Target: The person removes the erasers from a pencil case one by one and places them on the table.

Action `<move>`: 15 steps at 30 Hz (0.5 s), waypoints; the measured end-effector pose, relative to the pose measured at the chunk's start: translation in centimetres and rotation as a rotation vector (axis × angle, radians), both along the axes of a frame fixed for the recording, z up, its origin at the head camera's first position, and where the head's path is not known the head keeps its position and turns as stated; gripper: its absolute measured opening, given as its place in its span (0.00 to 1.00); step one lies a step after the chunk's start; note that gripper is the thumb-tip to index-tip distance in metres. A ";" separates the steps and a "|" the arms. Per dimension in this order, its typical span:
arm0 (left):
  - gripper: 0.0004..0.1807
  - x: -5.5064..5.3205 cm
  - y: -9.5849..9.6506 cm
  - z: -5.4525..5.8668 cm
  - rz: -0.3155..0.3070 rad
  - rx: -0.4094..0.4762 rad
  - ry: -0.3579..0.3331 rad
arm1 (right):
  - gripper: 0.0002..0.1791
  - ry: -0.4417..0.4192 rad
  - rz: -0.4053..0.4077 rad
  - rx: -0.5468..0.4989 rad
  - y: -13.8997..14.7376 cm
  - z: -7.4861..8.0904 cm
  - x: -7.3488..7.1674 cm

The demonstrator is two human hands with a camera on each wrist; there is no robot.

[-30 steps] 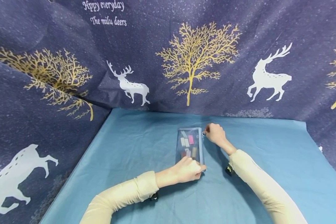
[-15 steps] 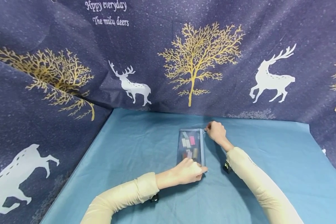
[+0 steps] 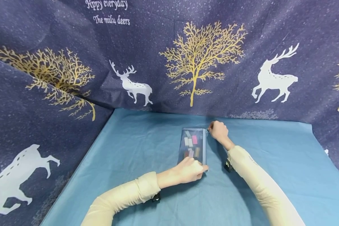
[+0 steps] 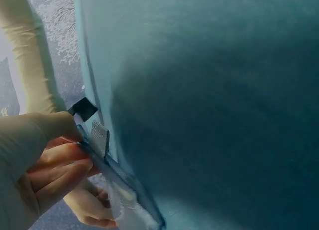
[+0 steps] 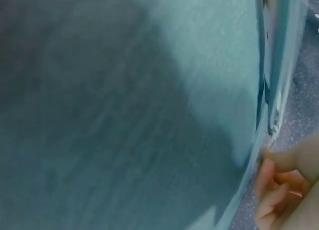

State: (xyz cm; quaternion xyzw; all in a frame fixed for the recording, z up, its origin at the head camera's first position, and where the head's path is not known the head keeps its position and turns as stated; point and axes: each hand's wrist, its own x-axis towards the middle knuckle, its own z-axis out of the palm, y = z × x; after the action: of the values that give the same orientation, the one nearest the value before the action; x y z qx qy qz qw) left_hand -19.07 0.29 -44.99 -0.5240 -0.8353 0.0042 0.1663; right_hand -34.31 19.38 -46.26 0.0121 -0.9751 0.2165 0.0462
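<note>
A see-through zip pouch [image 3: 182, 152] with pale blue edging is held up over the blue cloth. Inside it show a pink block [image 3: 194, 139], pale blocks [image 3: 188, 142] and several other small pieces. My left hand [image 3: 188, 171] pinches its near right corner; in the left wrist view, thumb and fingers grip the edge by a small fabric tab [image 4: 99, 139]. At the far right corner, my right hand [image 3: 218, 130] pinches the ring of the zip pull [image 3: 207, 130]. The right wrist view has the slider [image 5: 274, 128] at the zip's end, just above the fingertips.
A blue cloth [image 3: 135, 144] covers the table. Behind and to the left hangs a dark blue curtain [image 3: 226, 100] printed with white deer and golden trees. Black wrist cameras sit under both cuffs.
My right hand has moved slightly away from me with the zip pull, up to the pouch's far corner. The left hand keeps its grip on the near corner.
</note>
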 end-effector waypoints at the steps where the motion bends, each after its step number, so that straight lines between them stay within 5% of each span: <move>1: 0.07 0.0 0.0 0.0 0.000 -0.001 -0.004 | 0.08 -0.025 0.012 0.001 0.1 0.0 0.1; 9: 0.04 0.0 0.3 0.2 0.005 -0.015 0.026 | 0.11 -0.165 0.096 -0.030 0.4 0.4 1.0; 15: 0.07 0.1 0.5 0.4 0.007 -0.035 -0.013 | 0.18 -0.210 0.145 -0.056 0.1 0.8 1.9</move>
State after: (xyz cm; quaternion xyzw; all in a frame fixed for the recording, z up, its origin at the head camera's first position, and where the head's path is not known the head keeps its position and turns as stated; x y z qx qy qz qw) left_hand -18.94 0.77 -44.58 -0.5240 -0.8380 0.0157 0.1517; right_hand -32.40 19.51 -45.49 0.0586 -0.9647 0.2464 -0.0718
